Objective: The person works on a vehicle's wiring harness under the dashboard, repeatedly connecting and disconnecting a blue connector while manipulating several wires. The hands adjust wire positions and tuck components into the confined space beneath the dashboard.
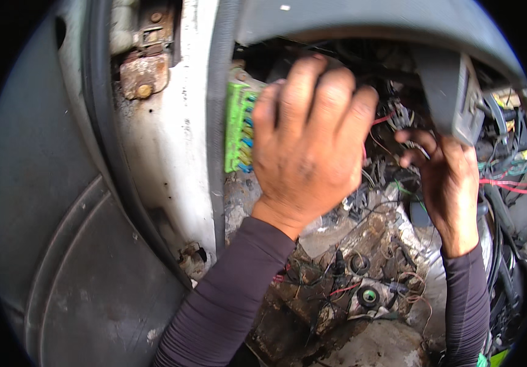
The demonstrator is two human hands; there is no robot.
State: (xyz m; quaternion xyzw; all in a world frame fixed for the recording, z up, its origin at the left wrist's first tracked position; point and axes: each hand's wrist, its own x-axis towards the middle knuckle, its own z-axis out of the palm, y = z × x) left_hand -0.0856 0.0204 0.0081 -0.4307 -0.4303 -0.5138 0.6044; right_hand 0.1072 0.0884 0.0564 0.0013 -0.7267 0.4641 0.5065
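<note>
My left hand [306, 144] is raised beneath the grey dashboard, its back toward me and somewhat blurred. Its fingers bend away, so their tips and anything they hold are hidden. Just left of it, a bright green fuse box [236, 128] with a row of blue and yellow fuses stands against the door pillar; the hand covers part of it. Farther right, my right hand [450, 183] reaches up beside a grey bracket [453, 98]. Its thumb and fingers are bent but apart, with nothing plainly between them. Thin red wires [383, 119] hang between the two hands.
A roll of black tape [368, 297] with a green core lies on the dirty, rusty floor among loose wires. More cables and red wires [511, 185] run along the right side. At left are the white door pillar [159, 147] and the dark door panel [92, 281].
</note>
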